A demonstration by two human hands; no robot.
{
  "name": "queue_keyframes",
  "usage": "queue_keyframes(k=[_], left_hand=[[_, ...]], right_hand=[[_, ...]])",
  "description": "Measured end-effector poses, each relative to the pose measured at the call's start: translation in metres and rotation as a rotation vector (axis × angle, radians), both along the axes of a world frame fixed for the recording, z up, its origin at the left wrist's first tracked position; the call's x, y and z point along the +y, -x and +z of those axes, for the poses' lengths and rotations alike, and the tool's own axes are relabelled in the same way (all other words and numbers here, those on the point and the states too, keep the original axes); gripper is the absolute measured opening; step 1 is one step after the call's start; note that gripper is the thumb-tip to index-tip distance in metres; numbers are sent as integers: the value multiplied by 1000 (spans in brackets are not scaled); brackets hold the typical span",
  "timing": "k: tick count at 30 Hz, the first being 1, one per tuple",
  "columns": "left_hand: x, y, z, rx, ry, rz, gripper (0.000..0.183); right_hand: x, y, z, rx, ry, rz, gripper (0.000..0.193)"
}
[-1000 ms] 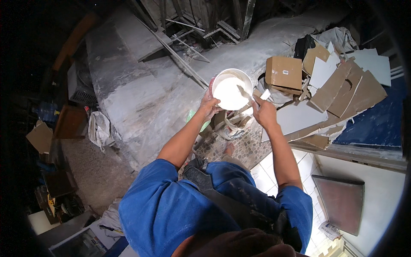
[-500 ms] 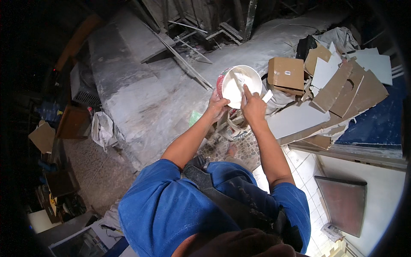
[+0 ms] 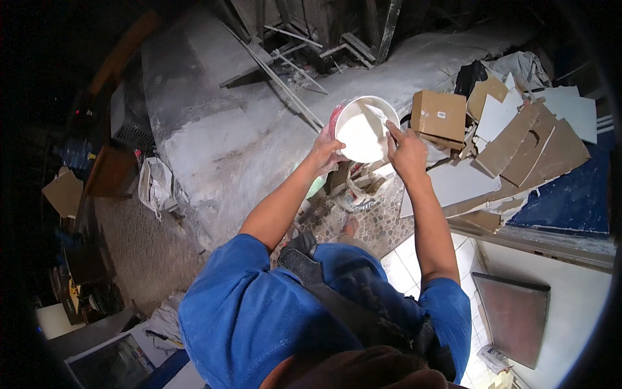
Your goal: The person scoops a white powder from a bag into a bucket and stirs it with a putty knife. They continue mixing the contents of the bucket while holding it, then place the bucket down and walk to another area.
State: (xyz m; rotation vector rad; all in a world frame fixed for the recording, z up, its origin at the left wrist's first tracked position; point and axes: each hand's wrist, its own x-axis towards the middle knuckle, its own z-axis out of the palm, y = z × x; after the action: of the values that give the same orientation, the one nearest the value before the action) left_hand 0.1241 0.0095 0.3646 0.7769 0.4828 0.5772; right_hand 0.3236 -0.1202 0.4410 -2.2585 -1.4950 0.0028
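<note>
A white bucket (image 3: 348, 111) with a red-marked outside is held up in front of me. Smooth white paste (image 3: 358, 137) lies inside it. On its left side my left hand (image 3: 326, 150) is closed, the thumb at the rim and the other fingers against the outside. My right hand (image 3: 407, 153) grips a putty knife at the bucket's right rim. The white-smeared blade (image 3: 376, 112) of the putty knife reaches over the bucket's opening; its handle is mostly hidden by my hand.
A dusty grey slab (image 3: 207, 139) spreads ahead and left, with thin metal strips (image 3: 285, 84) on it. At right are a cardboard box (image 3: 438, 117) and broken board pieces (image 3: 512, 146). A white sack (image 3: 356, 194) stands on the pebbled floor below the bucket. A white bag (image 3: 155, 188) lies left.
My right hand has moved right, and the putty knife's blade has shifted from mid-bucket toward the right rim. The white handle end that stuck out before is now hidden.
</note>
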Motion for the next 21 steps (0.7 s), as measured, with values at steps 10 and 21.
queue_keyframes(k=[10,21], left_hand=[[1,5,-1,-42,-89,160,87],[9,1,-22,-176,-183,239,88]], right_hand=[[-11,19,6,424,62,-273,40],[-15,36,-4,602,0,-287,37]])
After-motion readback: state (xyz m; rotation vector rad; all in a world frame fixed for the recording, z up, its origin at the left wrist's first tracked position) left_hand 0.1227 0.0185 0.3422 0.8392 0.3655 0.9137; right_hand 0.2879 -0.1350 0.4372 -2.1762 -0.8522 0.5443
